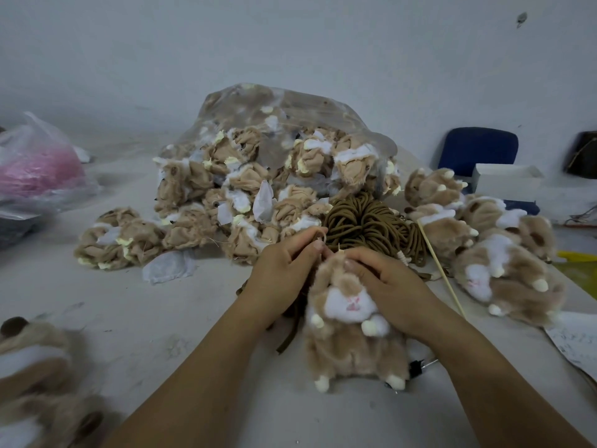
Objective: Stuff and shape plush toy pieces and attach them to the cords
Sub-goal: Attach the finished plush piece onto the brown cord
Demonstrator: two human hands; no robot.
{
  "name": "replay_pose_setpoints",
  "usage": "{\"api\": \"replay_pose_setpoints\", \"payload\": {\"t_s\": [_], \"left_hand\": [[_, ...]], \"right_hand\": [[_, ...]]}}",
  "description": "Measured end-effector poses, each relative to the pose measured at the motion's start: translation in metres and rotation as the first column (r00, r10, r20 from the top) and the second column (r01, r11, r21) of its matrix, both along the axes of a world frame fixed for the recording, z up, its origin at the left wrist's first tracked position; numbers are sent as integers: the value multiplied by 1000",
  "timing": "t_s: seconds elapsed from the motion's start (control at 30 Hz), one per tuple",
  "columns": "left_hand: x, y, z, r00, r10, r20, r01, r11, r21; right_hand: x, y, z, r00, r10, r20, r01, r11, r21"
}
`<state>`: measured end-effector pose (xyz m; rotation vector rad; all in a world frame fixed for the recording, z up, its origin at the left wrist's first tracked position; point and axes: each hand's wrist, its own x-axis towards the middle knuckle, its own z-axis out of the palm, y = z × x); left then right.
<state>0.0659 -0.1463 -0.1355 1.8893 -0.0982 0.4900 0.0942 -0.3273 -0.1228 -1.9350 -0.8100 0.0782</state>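
The plush toy (pixel 350 321) sits low in the middle of the frame, on its back on the counter (pixel 155 321), with its white face up. The right hand (pixel 391 286) holds the top of its head, with the fingers (pixel 358 261) curled and pressed into the fur. I think this keeps the toy from sliding. The left hand (pixel 282 270) is just beside it. Its fingers (pixel 308 242) are bent and pinch a thin pale loop (pixel 323 236) at the toy's head. It looks like the tying step, but I cannot tell what the loop joins to. A brown cord (pixel 287 337) lies under the left wrist, touching the toy.

The bundle of cords (pixel 365 218) is just above the hands, close enough to grab. Behind it a big clear bag (pixel 274 150) spills flat, unstuffed pieces. Fluffy finished toys (pixel 504 253) are piled at the right, and more (pixel 32 367) are at the lower left. A thin stick (pixel 442 270) lies beside the right hand, maybe for pushing stuffing in.

The counter is pale and dusty. A pink-filled bag (pixel 35 169) is at the upper left, a blue chair (pixel 478 150) is at the upper right, and the wall (pixel 290 43) is plain.
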Motion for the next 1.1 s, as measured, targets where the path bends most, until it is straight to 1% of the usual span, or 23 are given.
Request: {"api": "replay_pose_setpoints", "payload": {"t_s": [0.1,0.27,0.33,0.4,0.47,0.6,0.73,0.83,0.97,1.03,1.1], "left_hand": [[-2,-1,-1,997,-20,71,9,989,145],[-6,-7,0,971,-116,207,37,936,349],[-7,-8,2,965,-140,221,39,912,409],[-6,-7,3,967,-147,208,40,894,446],[-6,-7,4,971,-151,187,46,880,472],[-6,-5,5,970,-162,183,46,858,512],[-6,-4,4,974,-160,163,61,870,489],[-5,-3,5,968,-168,189,61,880,472],[-4,-1,4,962,-161,220,45,890,454],[-3,-1,3,960,-160,232,41,893,449],[-2,-1,1,961,-152,229,42,905,424]], "right_hand": [[-1,0,2,997,8,78,-1,996,-90],[4,1,0,939,47,340,65,948,-312],[5,0,-1,918,61,392,87,933,-350],[5,1,-2,910,65,410,95,929,-357],[6,1,-1,915,66,397,85,933,-350],[6,0,0,960,35,276,51,953,-298],[6,-1,1,979,8,203,48,962,-270],[6,-1,0,985,-5,171,48,968,-248],[7,-3,-3,994,-39,103,57,982,-178],[8,-4,-2,994,-35,100,50,987,-154],[9,-4,-2,990,-30,136,50,987,-150]]}}
